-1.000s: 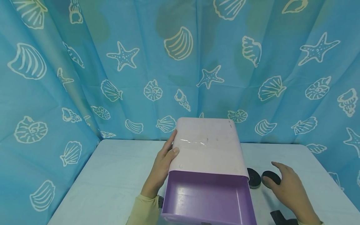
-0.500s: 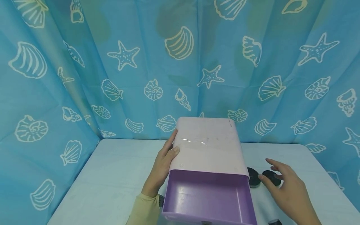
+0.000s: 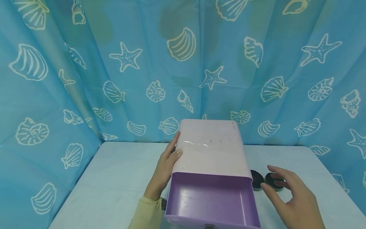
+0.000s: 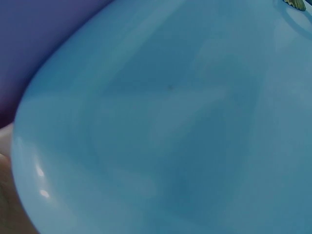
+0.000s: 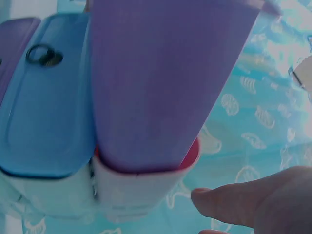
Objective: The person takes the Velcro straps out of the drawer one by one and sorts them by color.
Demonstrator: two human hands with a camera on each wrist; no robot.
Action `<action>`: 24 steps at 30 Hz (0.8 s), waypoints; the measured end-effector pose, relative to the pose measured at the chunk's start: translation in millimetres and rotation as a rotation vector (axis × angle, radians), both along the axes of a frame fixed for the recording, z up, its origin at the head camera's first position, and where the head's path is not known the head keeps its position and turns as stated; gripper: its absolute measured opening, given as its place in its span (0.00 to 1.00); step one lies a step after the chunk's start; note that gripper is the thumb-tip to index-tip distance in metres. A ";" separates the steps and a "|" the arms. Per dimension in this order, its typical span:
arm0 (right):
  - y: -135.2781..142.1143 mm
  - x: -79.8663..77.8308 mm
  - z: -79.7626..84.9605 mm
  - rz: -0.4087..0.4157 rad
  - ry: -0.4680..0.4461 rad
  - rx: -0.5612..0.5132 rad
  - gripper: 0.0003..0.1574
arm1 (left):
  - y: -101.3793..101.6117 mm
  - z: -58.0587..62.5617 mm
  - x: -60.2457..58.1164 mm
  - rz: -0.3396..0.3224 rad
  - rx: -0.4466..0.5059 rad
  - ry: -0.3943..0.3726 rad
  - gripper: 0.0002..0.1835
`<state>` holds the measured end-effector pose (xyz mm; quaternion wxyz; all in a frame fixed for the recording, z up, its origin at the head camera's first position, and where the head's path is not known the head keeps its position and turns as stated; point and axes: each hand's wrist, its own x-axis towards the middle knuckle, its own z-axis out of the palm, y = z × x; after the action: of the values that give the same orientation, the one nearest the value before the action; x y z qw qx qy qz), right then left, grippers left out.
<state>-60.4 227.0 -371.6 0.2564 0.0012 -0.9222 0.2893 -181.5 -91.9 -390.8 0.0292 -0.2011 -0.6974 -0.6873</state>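
Note:
A pale pink drawer cabinet [image 3: 211, 148] stands on the table, its purple drawer [image 3: 211, 200] pulled out toward me, bare inside. My left hand [image 3: 164, 165] rests against the cabinet's left side, thumb on the top edge and index finger stretched along the side. The lower fingers are hidden. To the right, my right hand [image 3: 297, 194] is held with thumb and fingers spread apart, nothing between them. It is nearest to two black round discs [image 3: 257, 180], partly covering the right one. I cannot tell whether it touches that disc. In the right wrist view, its thumb [image 5: 224, 202] is beside the cabinet.
A blue drawer [image 5: 48, 97] with a ring pull sits under the open one, with another purple drawer [image 5: 14, 58] below. The drawer's front juts toward me. A white-covered table [image 3: 114, 178] lies beneath; a blue shell-patterned curtain [image 3: 183, 73] hangs behind.
My right hand has shifted left and toward me, its thumb coming away from in front of the right disc. The left hand, cabinet and drawer stay put.

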 end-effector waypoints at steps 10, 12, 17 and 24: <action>-24.8 24.3 12.4 -0.023 0.161 -0.074 0.32 | 0.0 -1.2 -1.1 -0.010 0.004 0.010 0.30; -29.2 28.6 13.8 -0.017 0.192 -0.092 0.32 | 0.4 -1.1 -1.2 -0.013 0.006 0.009 0.31; -35.8 40.5 11.4 -0.005 0.168 -0.132 0.36 | 1.1 -1.0 -1.2 -0.019 0.012 0.006 0.31; -28.3 49.7 -2.8 0.023 -0.062 -0.037 0.40 | 1.2 -0.8 -1.1 -0.014 0.007 0.006 0.31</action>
<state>-10.8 198.6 -374.4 0.2242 -0.0016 -0.9242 0.3092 -182.6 -90.8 -391.6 0.0272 -0.2079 -0.6936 -0.6892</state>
